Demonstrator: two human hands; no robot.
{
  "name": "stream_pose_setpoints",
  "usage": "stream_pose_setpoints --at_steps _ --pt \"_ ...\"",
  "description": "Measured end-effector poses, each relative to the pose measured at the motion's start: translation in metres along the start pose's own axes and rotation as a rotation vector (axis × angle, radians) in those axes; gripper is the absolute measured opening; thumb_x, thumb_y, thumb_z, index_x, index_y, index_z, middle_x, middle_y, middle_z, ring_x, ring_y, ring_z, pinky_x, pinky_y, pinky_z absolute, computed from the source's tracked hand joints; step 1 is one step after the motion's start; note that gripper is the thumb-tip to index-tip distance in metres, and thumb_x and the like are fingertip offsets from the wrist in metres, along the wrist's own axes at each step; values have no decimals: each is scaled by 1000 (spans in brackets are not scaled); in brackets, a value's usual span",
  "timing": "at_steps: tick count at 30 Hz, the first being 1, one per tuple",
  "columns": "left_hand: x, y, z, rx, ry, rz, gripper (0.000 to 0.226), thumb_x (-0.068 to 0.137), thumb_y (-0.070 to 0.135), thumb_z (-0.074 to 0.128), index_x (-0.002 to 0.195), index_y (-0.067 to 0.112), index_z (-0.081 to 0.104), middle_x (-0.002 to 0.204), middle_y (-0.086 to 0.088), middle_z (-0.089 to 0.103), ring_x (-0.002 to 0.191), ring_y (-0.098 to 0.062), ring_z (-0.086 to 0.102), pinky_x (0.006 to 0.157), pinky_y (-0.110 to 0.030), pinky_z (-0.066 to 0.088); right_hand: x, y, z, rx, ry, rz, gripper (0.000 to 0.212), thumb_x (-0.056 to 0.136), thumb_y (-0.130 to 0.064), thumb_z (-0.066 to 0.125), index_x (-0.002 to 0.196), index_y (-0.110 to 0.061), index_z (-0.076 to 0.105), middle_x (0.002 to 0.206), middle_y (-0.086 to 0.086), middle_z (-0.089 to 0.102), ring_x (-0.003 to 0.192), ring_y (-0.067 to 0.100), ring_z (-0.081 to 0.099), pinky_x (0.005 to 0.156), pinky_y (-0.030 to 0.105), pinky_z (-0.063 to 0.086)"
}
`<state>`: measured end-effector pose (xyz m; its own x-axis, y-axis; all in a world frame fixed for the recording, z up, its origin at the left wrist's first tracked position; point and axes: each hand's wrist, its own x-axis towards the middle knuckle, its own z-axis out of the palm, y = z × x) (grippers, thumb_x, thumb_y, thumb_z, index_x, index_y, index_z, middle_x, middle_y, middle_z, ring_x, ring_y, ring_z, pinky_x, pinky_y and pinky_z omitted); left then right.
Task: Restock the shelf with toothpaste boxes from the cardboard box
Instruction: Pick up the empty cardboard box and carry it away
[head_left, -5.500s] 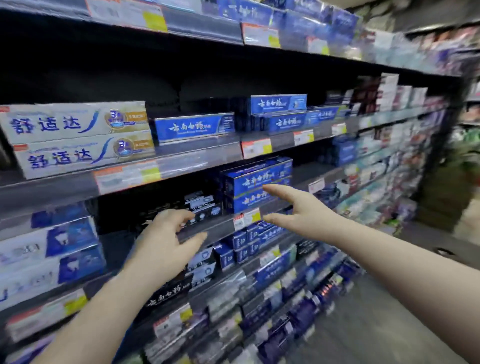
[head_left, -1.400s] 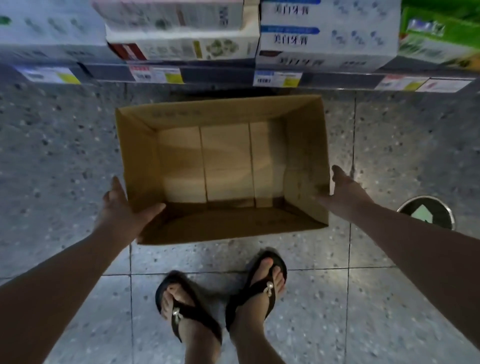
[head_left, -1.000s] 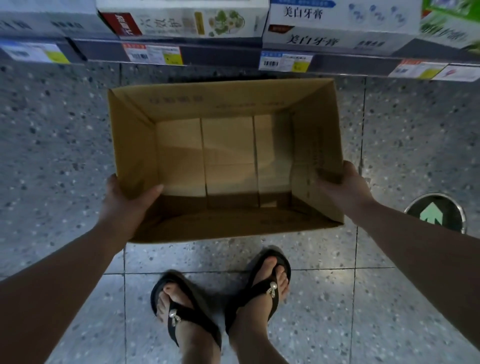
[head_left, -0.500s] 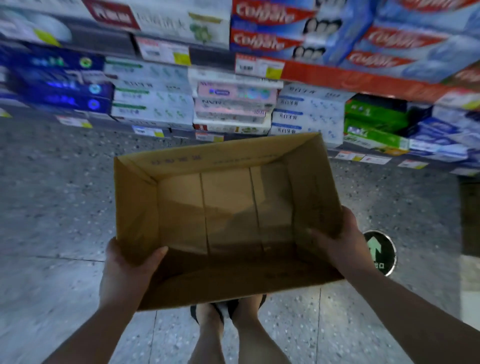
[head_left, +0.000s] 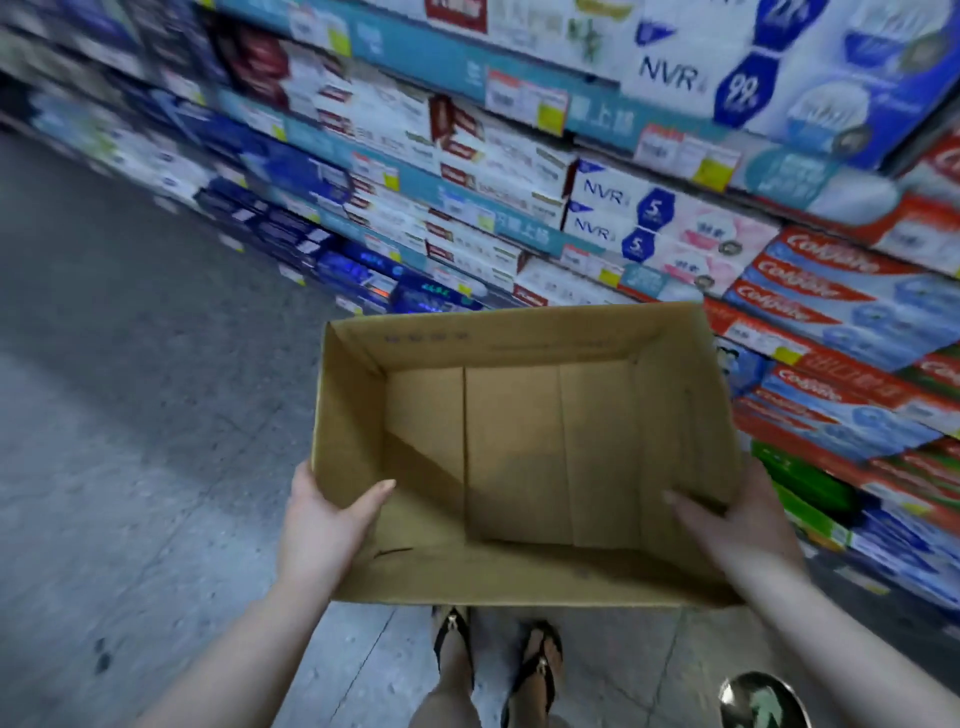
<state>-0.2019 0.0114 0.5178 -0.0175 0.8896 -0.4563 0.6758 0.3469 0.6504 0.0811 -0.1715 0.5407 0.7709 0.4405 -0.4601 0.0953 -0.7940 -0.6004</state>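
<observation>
I hold an open brown cardboard box (head_left: 519, 338) in the air at waist height, and nothing lies inside it. My left hand (head_left: 324, 525) grips its left wall, thumb hooked over the rim into the box. My right hand (head_left: 743, 525) grips the right wall the same way, thumb inside. Behind the box run shelves (head_left: 467, 187) packed with toothpaste boxes: white NVR boxes (head_left: 613, 208) in the middle and red Colgate boxes (head_left: 831, 291) on the right.
Grey speckled floor (head_left: 130, 441) stretches to the left along the aisle. My two feet in black sandals (head_left: 493, 660) stand below the box. A round green arrow sticker (head_left: 763, 701) lies on the floor at the lower right. Price tags line the shelf edges.
Both hands took the box by its sides on the floor and lifted it. The view has swung up and left, so higher shelf rows now show behind the box.
</observation>
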Motion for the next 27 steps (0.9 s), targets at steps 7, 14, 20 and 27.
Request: stream_pose_setpoints --at_steps 7,14,20,27 --pt "-31 -2 -98 -120 220 -108 93 64 46 79 135 7 35 130 -17 56 118 -34 55 96 -42 46 -38 -105 -4 -73 -142 -248 67 76 -16 73 132 -4 38 115 21 58 116 38 52 83 31 37" --pt "-23 -24 -211 -247 390 -194 73 65 43 79 122 8 49 119 -13 64 108 -31 61 90 -38 48 -75 -219 51 -151 -283 -395 78 72 -35 75 132 -5 35 130 19 53 116 36 52 95 43 45" --pt "18 -70 -326 -268 463 -271 92 62 53 78 130 5 41 130 -18 57 117 -35 55 97 -41 44 -110 -327 161 -184 -388 -530 65 70 -32 75 123 -13 41 120 12 60 109 33 57 92 41 47" --pt "97 -116 -486 -260 483 -388 104 48 65 71 132 12 40 127 -16 57 111 -36 57 95 -46 47 -167 -453 309 -292 -499 -545 68 76 -36 68 131 -12 36 123 12 58 107 31 57 88 37 48"
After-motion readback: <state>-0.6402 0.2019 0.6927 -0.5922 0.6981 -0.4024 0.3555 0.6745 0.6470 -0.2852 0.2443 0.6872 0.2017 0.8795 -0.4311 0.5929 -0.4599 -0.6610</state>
